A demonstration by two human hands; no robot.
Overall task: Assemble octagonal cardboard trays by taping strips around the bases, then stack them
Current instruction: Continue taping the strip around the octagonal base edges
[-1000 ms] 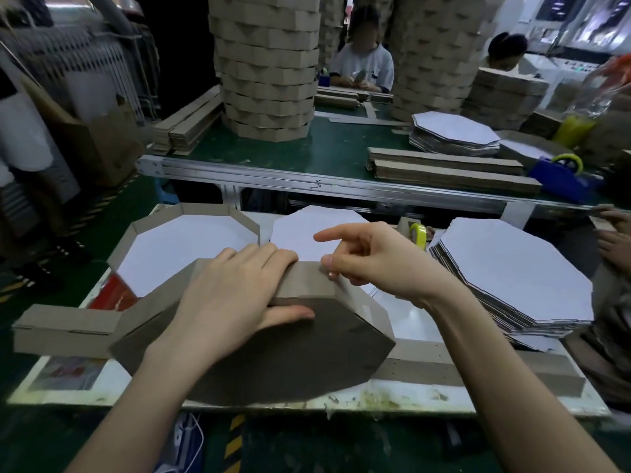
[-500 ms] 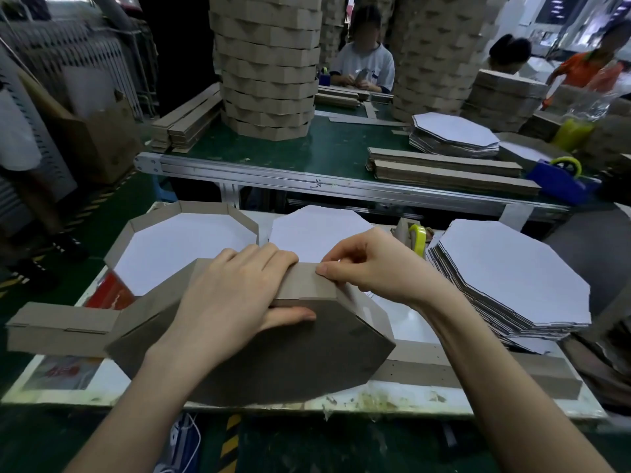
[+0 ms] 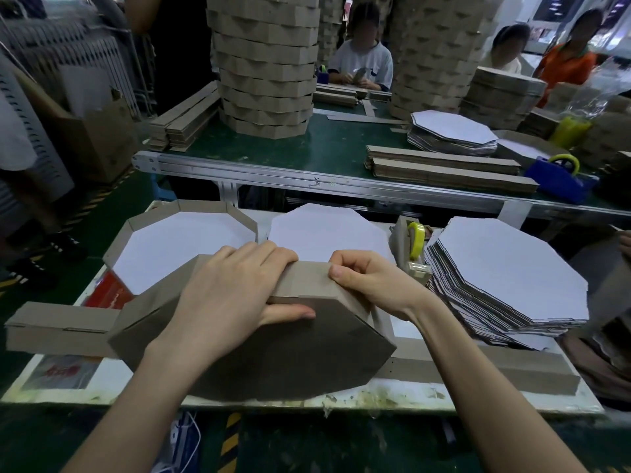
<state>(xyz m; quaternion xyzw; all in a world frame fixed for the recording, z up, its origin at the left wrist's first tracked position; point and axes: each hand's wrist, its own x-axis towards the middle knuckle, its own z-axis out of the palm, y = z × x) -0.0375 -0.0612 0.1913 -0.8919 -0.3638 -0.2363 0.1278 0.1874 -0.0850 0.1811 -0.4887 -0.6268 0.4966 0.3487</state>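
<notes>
On the white table [image 3: 375, 399], curled fingers of the left hand [image 3: 225, 295] hold the brown cardboard strip [image 3: 307, 281] to the tilted brown octagonal base [image 3: 290, 356], the right hand [image 3: 372, 281] pinches its corner; one finished tray [image 3: 150, 216] lies behind, and many white bases [image 3: 505, 268] wait.

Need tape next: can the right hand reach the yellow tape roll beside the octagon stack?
Probably yes. The right hand pinches the strip and the yellow tape roll sits just beyond it, nothing between; it must release the strip first.
</notes>
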